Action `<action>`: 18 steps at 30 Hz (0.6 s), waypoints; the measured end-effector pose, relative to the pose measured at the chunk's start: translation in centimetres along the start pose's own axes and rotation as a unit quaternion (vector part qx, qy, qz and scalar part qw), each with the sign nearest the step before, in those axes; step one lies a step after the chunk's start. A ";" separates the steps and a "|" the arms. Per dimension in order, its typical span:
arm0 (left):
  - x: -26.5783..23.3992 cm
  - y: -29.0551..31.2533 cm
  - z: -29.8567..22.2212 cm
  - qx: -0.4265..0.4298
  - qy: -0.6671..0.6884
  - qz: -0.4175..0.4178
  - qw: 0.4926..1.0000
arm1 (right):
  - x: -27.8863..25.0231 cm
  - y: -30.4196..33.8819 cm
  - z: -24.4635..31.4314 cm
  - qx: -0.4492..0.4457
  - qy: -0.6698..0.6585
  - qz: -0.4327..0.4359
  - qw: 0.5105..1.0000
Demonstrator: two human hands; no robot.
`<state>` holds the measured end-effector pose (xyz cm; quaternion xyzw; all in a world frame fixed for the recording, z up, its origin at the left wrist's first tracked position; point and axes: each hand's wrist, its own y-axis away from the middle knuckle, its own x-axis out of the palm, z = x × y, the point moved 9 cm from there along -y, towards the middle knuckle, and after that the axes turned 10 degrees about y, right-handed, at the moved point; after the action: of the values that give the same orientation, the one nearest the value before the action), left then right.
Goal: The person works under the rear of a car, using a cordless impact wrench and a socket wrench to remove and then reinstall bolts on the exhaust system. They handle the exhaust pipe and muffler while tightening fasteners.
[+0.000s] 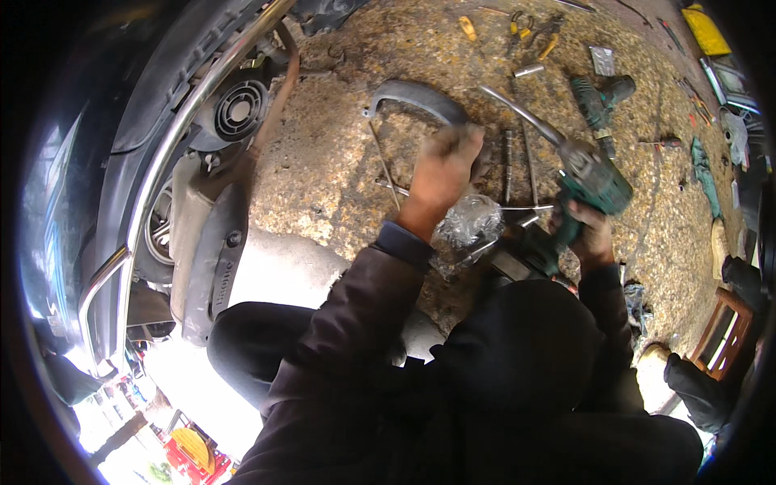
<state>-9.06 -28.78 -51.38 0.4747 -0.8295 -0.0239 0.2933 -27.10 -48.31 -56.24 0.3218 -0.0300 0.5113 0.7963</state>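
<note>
A green and black cordless power driver [606, 184] is gripped by its handle in my right hand [592, 230]. A long metal socket extension [521, 111] sticks out of its nose, slanting up and to the left. My left hand [443, 168] is closed and a little blurred above the ground; whatever its fingers hold is hidden. Just beyond it lies a curved dark grey part [420, 97], its right end close to my fingers. Below the left hand is a crumpled clear plastic bag [470, 220], with metal rods [508, 166] to its right.
On the left stands a scooter with a chrome bar [162, 158], a round fan cover [240, 111] and a muffler [218, 250]. Another green driver [596, 103], pliers [550, 36] and a yellow-handled tool [467, 28] lie on the rough ground. A wooden frame [721, 333] is at right.
</note>
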 end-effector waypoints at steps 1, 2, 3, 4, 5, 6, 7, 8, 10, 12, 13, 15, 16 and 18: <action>-1.6 0.1 1.3 0.032 -0.098 -0.058 0.993 | -2.7 1.4 -0.3 0.002 -0.011 -0.023 1.000; -3.3 0.8 1.5 0.095 -0.202 -0.104 0.969 | -5.1 2.9 -0.9 0.014 -0.032 -0.042 0.999; -4.9 1.5 2.4 0.113 -0.308 -0.156 0.932 | -7.5 4.1 -1.3 0.015 -0.040 -0.065 0.997; -6.1 2.4 3.1 0.130 -0.415 -0.182 0.882 | -9.9 5.3 -2.0 0.022 -0.055 -0.091 0.994; -7.4 3.3 3.9 0.121 -0.518 -0.212 0.820 | -12.1 6.6 -2.4 0.011 -0.061 -0.102 0.993; -7.1 4.2 3.3 0.223 -0.566 -0.218 0.763 | -14.6 8.1 -3.1 0.016 -0.055 -0.137 0.989; -8.7 4.4 4.5 0.170 -0.567 -0.233 0.772 | -16.7 8.9 -3.8 0.019 -0.060 -0.157 0.986; -10.4 5.0 5.5 0.105 -0.572 -0.255 0.772 | -18.4 9.4 -4.4 0.021 -0.078 -0.160 0.984; -11.2 4.9 7.1 0.025 -0.586 -0.207 0.783 | -21.8 10.6 -6.0 0.036 -0.077 -0.220 0.972; -12.5 5.7 7.2 -0.038 -0.544 -0.213 0.811 | -23.7 11.0 -7.1 0.045 -0.073 -0.229 0.970; -12.6 5.7 6.7 -0.040 -0.544 -0.213 0.810 | -23.9 10.5 -7.5 0.046 -0.092 -0.200 0.974; -12.9 5.6 6.2 -0.039 -0.528 -0.217 0.820 | -25.1 9.8 -8.4 0.035 -0.085 -0.221 0.971; -13.2 5.6 6.2 -0.051 -0.511 -0.221 0.829 | -25.5 9.4 -9.1 0.048 -0.094 -0.219 0.970; -13.2 5.7 6.6 -0.065 -0.517 -0.226 0.823 | -26.2 8.9 -10.6 0.088 -0.021 -0.220 0.971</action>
<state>-11.81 -16.62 -61.13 0.5465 -0.7257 -0.3850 -0.1626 -49.98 -60.99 -70.26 0.3997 0.0695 0.3178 0.8570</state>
